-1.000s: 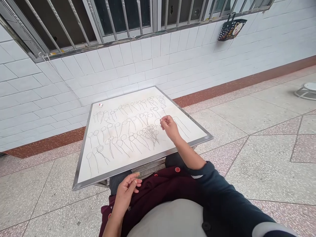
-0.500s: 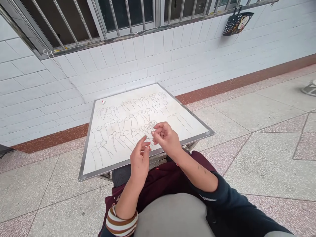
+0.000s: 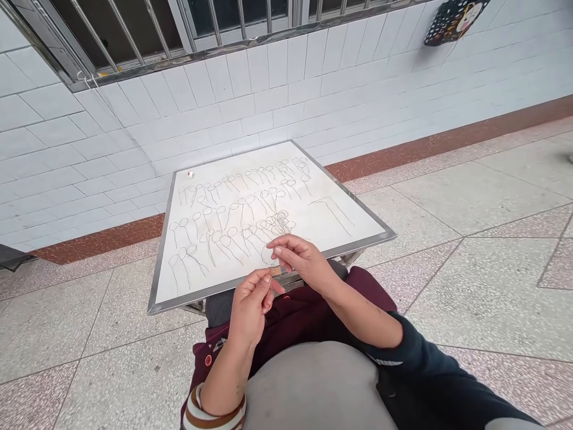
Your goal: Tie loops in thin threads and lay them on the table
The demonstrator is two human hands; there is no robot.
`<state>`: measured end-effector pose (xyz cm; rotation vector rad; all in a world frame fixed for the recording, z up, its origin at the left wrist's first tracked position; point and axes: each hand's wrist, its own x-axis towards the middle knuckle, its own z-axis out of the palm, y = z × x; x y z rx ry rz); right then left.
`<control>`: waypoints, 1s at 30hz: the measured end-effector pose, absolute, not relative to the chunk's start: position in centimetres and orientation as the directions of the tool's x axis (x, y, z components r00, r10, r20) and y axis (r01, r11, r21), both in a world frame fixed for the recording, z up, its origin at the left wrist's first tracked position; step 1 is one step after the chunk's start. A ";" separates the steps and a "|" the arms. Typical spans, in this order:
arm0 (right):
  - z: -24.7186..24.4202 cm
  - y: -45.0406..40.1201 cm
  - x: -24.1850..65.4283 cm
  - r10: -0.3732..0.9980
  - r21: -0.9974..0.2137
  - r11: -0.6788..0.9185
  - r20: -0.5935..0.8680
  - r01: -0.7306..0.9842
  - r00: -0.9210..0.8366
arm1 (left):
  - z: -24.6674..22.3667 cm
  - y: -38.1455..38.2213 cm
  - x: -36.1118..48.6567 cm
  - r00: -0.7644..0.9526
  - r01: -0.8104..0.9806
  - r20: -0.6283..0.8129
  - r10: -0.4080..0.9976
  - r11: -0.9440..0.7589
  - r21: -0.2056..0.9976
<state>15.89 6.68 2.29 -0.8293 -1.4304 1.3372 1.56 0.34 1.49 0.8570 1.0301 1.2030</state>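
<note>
My left hand [image 3: 252, 301] is closed in a pinch, with a small tan piece [image 3: 275, 271] at its fingertips. Close above it on the right, my right hand [image 3: 301, 261] pinches a thin wire [image 3: 262, 257], which curves between the two hands over the table's near edge. Its ends are hidden by my fingers. Beyond my hands, rows of thin looped wires [image 3: 222, 235] lie on the white tabletop [image 3: 250, 152], each with a round loop and loose tails. A denser bunch of wire loops [image 3: 281, 222] lies just past my right hand.
Several unlooped wires [image 3: 338, 215] lie at the table's right. A small red-and-white item [image 3: 190, 175] sits in the far left corner. The table has a grey metal rim [image 3: 367, 242]. Behind it are a white tiled wall [image 3: 268, 113], a barred window and a hanging dark basket [image 3: 454, 22].
My left hand has dropped slightly, and its fingers have closed around the tan piece. A curve of wire now shows between my hands. The view has shifted a little.
</note>
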 end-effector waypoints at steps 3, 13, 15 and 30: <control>2.5 5.9 15.7 0.948 -0.976 0.148 0.186 -0.159 -0.260 | 1.4 0.0 1.6 0.110 -0.331 -0.189 0.976 0.215 0.919; 2.3 4.2 14.6 0.948 -0.945 0.315 0.309 0.084 -0.079 | 2.0 -0.9 2.2 -0.118 -0.312 -0.019 0.993 -0.019 0.950; 2.1 4.0 14.4 0.941 -0.933 0.336 0.326 0.131 -0.090 | 1.8 -0.8 2.4 -0.193 -0.322 -0.020 0.981 -0.044 0.946; 1.0 4.4 15.4 0.897 -0.880 0.439 0.419 0.182 -0.140 | 2.3 -1.3 1.4 -0.134 -0.390 0.035 0.990 -0.085 0.917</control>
